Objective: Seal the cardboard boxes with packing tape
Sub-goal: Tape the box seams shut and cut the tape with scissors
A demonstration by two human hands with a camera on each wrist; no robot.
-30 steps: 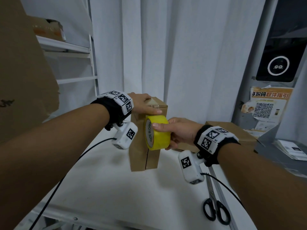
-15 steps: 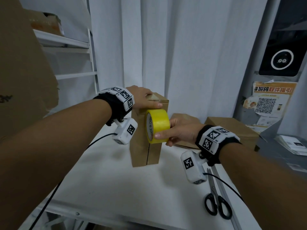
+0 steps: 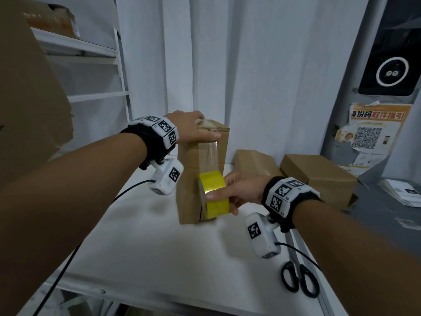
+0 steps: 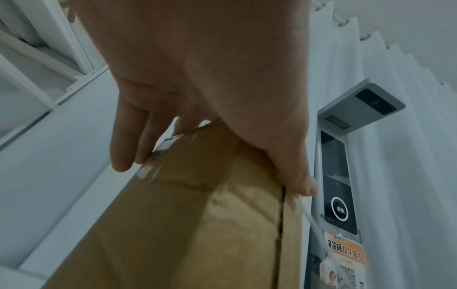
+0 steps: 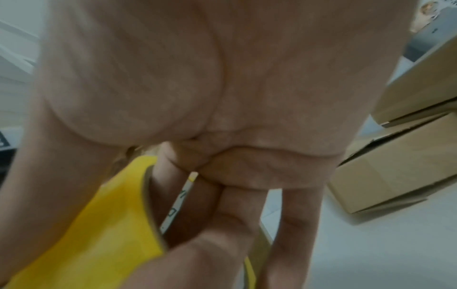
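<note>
A tall brown cardboard box (image 3: 189,190) stands on end on the white table (image 3: 148,258). My left hand (image 3: 193,131) lies over the box's top, thumb pressing the tape end at the upper edge; the left wrist view shows the fingers (image 4: 128,148) draped over the box (image 4: 197,224). My right hand (image 3: 230,192) grips a yellow tape roll (image 3: 214,195) against the box's front face, low down. A clear strip of tape (image 3: 208,156) runs from the top edge down to the roll. In the right wrist view the fingers pass through the roll (image 5: 99,224).
Two more cardboard boxes (image 3: 252,163) (image 3: 319,176) lie at the back right of the table. Black-handled scissors (image 3: 298,279) rest near the table's right edge. A white shelf rack (image 3: 91,65) stands left, a large cardboard sheet (image 3: 27,99) at far left, curtain behind.
My right hand has pulled the yellow roll from the box's top down its front face, drawing out a strip of tape. The left hand stays on the top.
</note>
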